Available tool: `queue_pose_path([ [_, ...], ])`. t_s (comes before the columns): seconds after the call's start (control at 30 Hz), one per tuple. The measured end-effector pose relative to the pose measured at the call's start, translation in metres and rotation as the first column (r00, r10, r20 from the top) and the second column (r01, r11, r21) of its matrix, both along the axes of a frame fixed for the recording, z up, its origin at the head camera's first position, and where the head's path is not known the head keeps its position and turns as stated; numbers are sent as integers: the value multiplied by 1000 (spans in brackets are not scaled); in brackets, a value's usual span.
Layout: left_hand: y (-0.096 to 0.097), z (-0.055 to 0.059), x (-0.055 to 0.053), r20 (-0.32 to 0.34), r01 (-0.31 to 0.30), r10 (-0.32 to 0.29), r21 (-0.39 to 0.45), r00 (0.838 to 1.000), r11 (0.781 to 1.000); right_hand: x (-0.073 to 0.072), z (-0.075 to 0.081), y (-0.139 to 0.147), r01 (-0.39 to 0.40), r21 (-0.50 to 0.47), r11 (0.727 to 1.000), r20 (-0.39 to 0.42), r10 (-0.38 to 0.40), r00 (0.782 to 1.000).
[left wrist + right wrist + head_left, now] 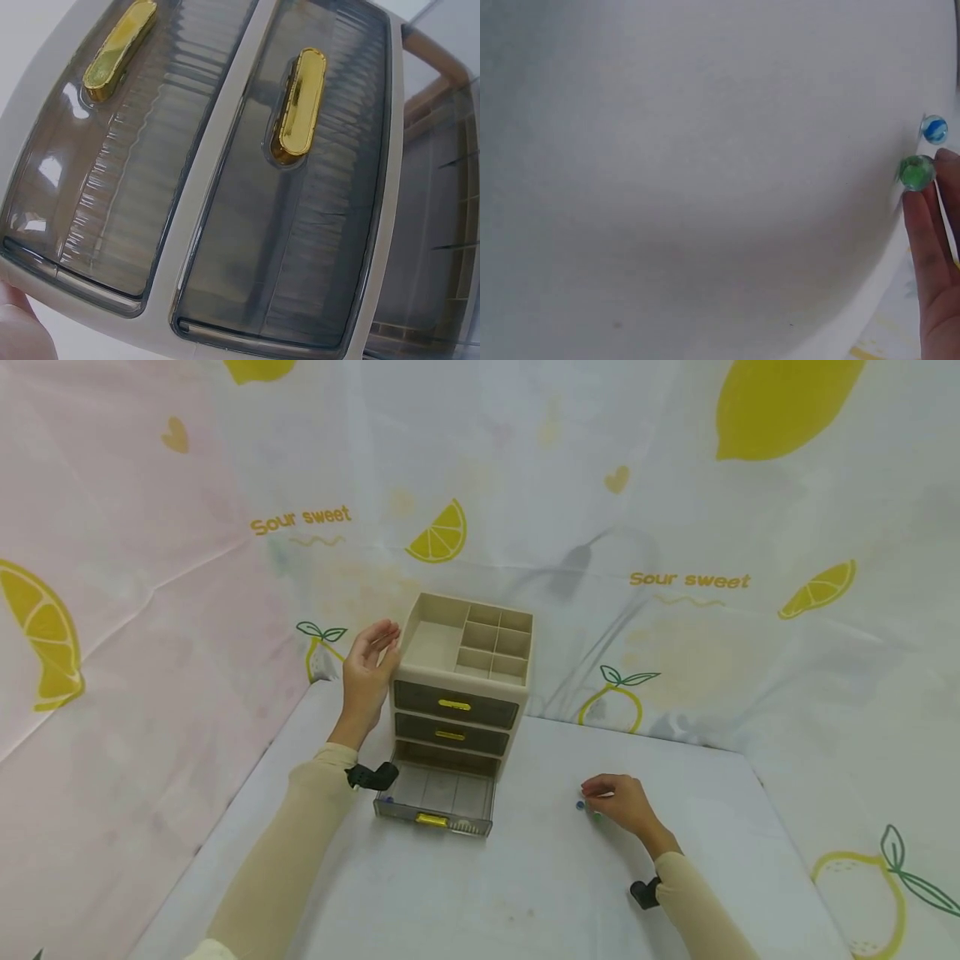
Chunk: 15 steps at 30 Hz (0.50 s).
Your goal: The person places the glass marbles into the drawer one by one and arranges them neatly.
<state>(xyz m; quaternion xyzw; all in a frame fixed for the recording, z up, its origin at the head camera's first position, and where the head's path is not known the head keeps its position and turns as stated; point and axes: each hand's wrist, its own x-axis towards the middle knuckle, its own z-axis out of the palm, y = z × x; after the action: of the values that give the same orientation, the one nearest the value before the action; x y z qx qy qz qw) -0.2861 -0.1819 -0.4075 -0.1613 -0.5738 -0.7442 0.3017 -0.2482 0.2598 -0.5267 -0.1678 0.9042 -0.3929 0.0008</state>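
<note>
A beige desktop organizer (462,680) stands on the table, its bottom drawer (442,789) pulled out. A small dark blue thing (389,800) sits at that drawer's front left corner. My left hand (367,672) rests against the organizer's left side, fingers mostly straight; its fingertip (22,330) shows at the edge of the left wrist view. To the right of the organizer, my right hand (618,802) is low over the table. Its thumb and finger are apart beside a green marble (916,173). A blue-swirled marble (934,129) lies just beyond; neither marble is clearly gripped.
Two closed drawers with gold handles (453,704) sit above the open one. The organizer's top has one large compartment and several small ones (497,635). A white cloth covers the table (525,877), and a lemon-print curtain (517,468) hangs behind and beside it.
</note>
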Motion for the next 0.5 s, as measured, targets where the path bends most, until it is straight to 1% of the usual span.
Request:
queue_pose_path([
  [0.3, 2, 4, 3, 2, -3, 3, 4, 1000, 1000, 1, -3, 1, 25, 9, 1000, 8, -26, 1000],
  [0.5, 2, 3, 3, 13, -8, 8, 8, 1000, 1000, 1, -3, 2, 24, 29, 999, -20, -23, 1000],
])
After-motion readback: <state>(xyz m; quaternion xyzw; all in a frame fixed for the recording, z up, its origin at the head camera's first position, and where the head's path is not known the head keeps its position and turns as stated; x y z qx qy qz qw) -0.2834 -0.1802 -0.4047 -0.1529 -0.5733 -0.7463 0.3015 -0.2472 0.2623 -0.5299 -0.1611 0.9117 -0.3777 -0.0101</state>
